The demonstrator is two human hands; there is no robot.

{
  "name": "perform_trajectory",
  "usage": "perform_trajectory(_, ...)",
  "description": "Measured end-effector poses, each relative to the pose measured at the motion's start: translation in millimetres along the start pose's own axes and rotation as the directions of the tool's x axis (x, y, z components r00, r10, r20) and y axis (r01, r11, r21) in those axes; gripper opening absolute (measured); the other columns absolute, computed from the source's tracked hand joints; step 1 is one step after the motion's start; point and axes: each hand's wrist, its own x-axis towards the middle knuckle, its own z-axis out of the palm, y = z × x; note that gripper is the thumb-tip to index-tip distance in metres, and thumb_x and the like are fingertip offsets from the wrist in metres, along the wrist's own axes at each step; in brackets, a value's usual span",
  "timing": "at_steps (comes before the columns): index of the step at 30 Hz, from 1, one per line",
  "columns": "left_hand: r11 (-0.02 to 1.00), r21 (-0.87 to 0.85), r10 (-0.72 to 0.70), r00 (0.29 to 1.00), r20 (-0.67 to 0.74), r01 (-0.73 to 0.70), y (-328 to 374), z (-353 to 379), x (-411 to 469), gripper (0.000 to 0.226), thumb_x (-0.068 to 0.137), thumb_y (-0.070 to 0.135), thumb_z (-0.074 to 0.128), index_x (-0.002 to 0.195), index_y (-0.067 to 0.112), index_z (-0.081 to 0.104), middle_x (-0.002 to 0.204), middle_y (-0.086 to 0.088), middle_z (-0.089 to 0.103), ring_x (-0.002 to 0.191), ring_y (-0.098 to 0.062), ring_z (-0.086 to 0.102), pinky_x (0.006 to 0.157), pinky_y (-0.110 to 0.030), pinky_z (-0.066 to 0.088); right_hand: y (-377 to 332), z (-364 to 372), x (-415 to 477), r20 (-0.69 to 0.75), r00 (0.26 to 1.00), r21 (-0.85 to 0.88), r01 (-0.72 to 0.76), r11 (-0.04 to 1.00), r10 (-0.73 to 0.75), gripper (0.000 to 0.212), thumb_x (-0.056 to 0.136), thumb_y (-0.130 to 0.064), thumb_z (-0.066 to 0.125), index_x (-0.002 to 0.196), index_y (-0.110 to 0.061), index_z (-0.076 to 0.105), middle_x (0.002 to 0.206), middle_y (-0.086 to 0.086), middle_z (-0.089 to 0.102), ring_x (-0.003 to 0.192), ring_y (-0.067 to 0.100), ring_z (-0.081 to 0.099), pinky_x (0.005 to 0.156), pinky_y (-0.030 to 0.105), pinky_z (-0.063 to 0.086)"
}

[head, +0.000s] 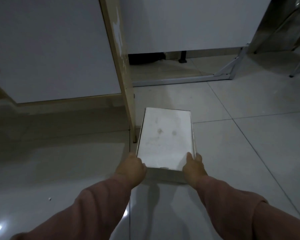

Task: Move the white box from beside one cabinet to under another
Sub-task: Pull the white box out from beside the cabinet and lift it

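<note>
We have the white box (164, 139) gripped at its near end by both hands, and it sits just beside the foot of the cabinet's beige side panel (123, 70), its far left corner almost touching that panel. Our left hand (131, 168) is clamped on the near left corner, fingers curled under the edge and out of sight. Our right hand (194, 168) is clamped on the near right corner, thumb lying on the lid and the other fingers wrapped down the side. We cannot tell whether the box is lifted or resting on the tiled floor (241, 144). Right of the panel the floor is open. Beyond the panel, a second white cabinet (189, 23) stands raised over a dark gap (145, 58), fronted by a metal rail (180, 80).
</note>
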Motion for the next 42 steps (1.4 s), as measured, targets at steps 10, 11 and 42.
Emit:
perform_trajectory(10, 0.81, -0.566, -0.153, 0.987, 0.054, 0.157, -4, 14, 1, 0.036, 0.092, 0.014, 0.049, 0.127, 0.006, 0.051, 0.121, -0.018, 0.064, 0.106, -0.034, 0.061, 0.09, -0.034, 0.048, -37, 29, -29, 0.13, 0.792, -0.377, 0.596, 0.709, -0.597, 0.05, 0.084, -0.006, 0.05, 0.133, -0.006, 0.041, 0.133, 0.019, 0.047, 0.121, 0.034, 0.043, 0.101, 0.043, 0.038)
perform_trajectory(11, 0.785, -0.595, -0.172, 0.983, 0.061, 0.174, -2, 13, -2, 0.035, 0.093, 0.014, 0.048, 0.126, 0.005, 0.052, 0.121, -0.018, 0.064, 0.105, -0.034, 0.061, 0.089, -0.034, 0.048, -40, 29, -28, 0.123, 0.774, -0.416, 0.608, 0.676, -0.621, 0.046, 0.081, -0.001, 0.048, 0.127, -0.005, 0.046, 0.124, 0.018, 0.051, 0.111, 0.034, 0.046, 0.092, 0.042, 0.041)
perform_trajectory(42, -0.045, -0.802, 0.01, 0.803, 0.596, 0.595, -10, 10, 72, 0.05, 0.052, 0.068, 0.069, 0.067, 0.022, 0.081, 0.076, -0.007, 0.079, 0.071, -0.029, 0.075, 0.06, -0.043, 0.058, -17, -77, 52, -0.336, 0.914, 0.276, 0.325, 0.904, -0.227, 0.038, 0.085, -0.046, 0.057, 0.112, -0.019, 0.062, 0.118, 0.011, 0.056, 0.109, 0.029, 0.054, 0.096, 0.038, 0.044)
